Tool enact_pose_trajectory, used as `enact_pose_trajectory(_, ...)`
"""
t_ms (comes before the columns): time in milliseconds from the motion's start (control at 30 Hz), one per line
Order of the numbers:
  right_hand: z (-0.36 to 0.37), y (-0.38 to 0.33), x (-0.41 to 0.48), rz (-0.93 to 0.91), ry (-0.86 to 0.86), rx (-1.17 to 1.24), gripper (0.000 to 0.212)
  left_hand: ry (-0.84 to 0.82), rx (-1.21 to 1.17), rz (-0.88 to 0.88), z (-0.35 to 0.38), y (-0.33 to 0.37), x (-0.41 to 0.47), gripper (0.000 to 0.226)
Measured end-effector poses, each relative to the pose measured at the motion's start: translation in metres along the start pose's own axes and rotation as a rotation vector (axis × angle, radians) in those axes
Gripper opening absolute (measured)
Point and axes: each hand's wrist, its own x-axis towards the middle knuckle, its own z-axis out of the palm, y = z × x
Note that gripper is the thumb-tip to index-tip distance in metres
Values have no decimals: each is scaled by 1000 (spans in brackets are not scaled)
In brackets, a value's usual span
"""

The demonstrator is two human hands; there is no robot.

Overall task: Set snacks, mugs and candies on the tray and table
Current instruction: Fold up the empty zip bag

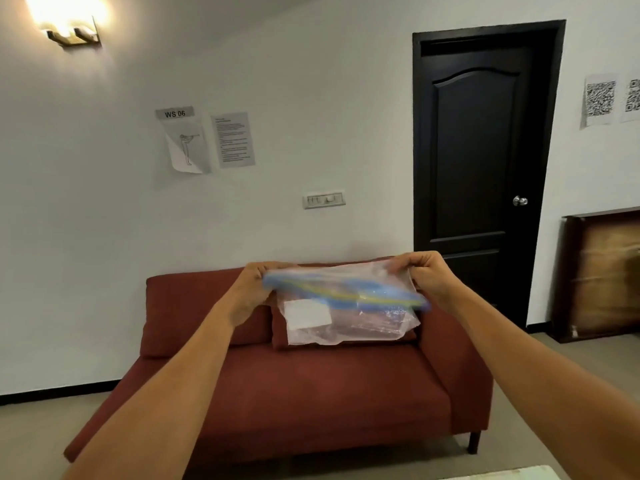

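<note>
I hold a clear plastic zip bag (346, 317) up in front of me at chest height. It has a blue and yellow zip strip along its top and a white label patch on its side. My left hand (251, 292) pinches the left end of the zip strip. My right hand (424, 275) grips the right top edge of the bag. The bag looks flat; what is inside it I cannot tell. No tray, mug, snack or candy shows.
A dark red sofa (311, 386) stands against the white wall ahead. A black door (481, 161) is shut at the right, with a wooden board (602, 275) leaning beside it. A pale surface corner (502, 474) shows at the bottom edge.
</note>
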Motion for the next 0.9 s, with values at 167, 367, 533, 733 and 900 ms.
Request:
enact_pose_trajectory(167, 5, 1, 3, -58, 89, -67, 45, -31, 66, -73, -3, 3, 8, 59)
enact_pose_trajectory(367, -1, -1, 4, 58, 34, -38, 42, -138, 165, -65, -8, 17, 5, 48)
enact_pose_trajectory(533, -4, -4, 7, 182, 1, 223, 21, -134, 93, -45, 3, 23, 6, 29)
enact_pose_trajectory(733, -5, -1, 5, 72, 23, 75, 57, 84, 251, 204, 10, 9, 14, 30)
enact_pose_trajectory(900, 2, -11, 5, -2, 43, 5, 48, 2, 451, 69, 5, 16, 17, 102)
